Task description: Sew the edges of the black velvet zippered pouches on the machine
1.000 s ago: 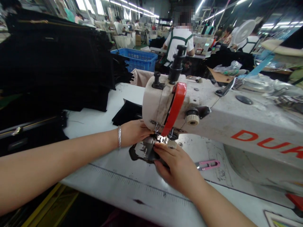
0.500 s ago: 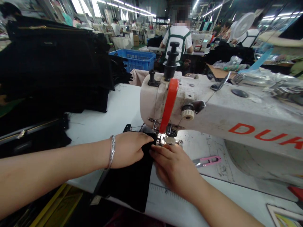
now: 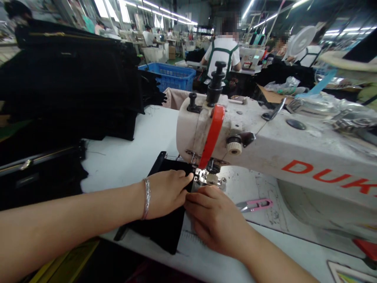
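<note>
Head cam: L hand [image 3: 166, 192] on blk cloth [image 3: 166, 234], R hand [image 3: 213, 220] at its edge, both grips unclear, prob. steadying it by presser foot [image 3: 201, 176].

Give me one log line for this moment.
left hand: on black fabric | right hand: at fabric edge, near presser foot | pink-handled thread snips: on worktable
</note>
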Action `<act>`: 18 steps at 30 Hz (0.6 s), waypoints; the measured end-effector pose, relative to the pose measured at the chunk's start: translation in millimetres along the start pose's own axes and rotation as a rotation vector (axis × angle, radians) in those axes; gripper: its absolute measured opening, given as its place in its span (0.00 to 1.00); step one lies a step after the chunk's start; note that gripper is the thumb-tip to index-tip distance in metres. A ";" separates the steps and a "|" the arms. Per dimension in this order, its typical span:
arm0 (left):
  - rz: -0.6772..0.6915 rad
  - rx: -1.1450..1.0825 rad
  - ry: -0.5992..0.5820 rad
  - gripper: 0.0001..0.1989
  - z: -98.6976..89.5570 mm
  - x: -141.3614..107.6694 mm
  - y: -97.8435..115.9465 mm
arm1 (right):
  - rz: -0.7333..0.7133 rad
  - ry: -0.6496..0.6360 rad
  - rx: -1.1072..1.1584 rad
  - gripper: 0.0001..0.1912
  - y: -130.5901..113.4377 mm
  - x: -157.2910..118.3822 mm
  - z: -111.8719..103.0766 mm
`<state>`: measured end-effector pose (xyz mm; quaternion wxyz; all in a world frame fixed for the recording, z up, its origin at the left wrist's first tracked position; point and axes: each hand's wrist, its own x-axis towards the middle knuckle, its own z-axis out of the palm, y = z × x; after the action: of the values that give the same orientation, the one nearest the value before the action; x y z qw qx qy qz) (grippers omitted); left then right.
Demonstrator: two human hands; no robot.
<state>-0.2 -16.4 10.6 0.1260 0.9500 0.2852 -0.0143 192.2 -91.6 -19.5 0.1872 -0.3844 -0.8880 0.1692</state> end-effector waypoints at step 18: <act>0.014 0.054 0.264 0.13 1.1 -24.5 -24.9 | 0.084 0.300 -0.052 0.11 -61.6 -25.2 42.3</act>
<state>-34.3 -9.8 6.2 0.0620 0.9486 0.2924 0.1040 150.5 -156.9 -34.1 0.3005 -0.4470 -0.8372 0.0945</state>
